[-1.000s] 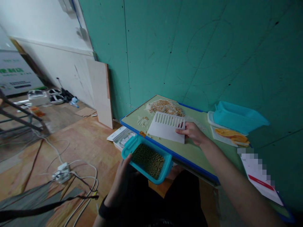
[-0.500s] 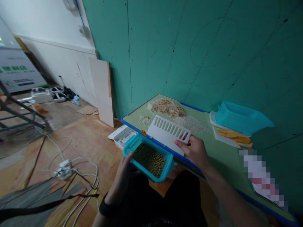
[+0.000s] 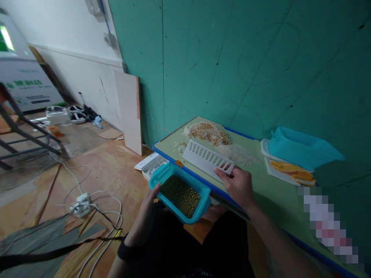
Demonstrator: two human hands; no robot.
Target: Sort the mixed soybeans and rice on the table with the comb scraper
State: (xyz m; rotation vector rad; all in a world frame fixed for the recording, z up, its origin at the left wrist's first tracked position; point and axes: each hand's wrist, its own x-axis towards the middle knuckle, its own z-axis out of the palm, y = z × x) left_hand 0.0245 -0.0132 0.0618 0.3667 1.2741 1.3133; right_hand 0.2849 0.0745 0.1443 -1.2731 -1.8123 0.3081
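Observation:
My left hand (image 3: 145, 218) grips the near left side of a teal plastic container (image 3: 205, 208), thumb on its rim. Dark green beans (image 3: 174, 187) and paler yellowish beans (image 3: 191, 201) lie inside it. The container is held just off the table's near edge, over my lap. My right hand (image 3: 239, 187) is closed on one end of a white slotted plastic plate (image 3: 199, 161), tilted over the edge of the green tabletop (image 3: 269, 189). Beyond the plate are a pile of tan beans mixed with white grains (image 3: 208, 133) and a spread of white grains (image 3: 239, 152).
A larger teal bin (image 3: 304, 148) stands at the table's right, beside an orange cloth (image 3: 292, 172) on a white tray. An open white box (image 3: 152, 164) sits below the table's left corner. Cables and a power strip (image 3: 82, 204) lie on the floor at left.
The white slotted plate has tilted, so its flat face shows less. The teal container has shifted slightly away from the table edge. My view has turned a little left.

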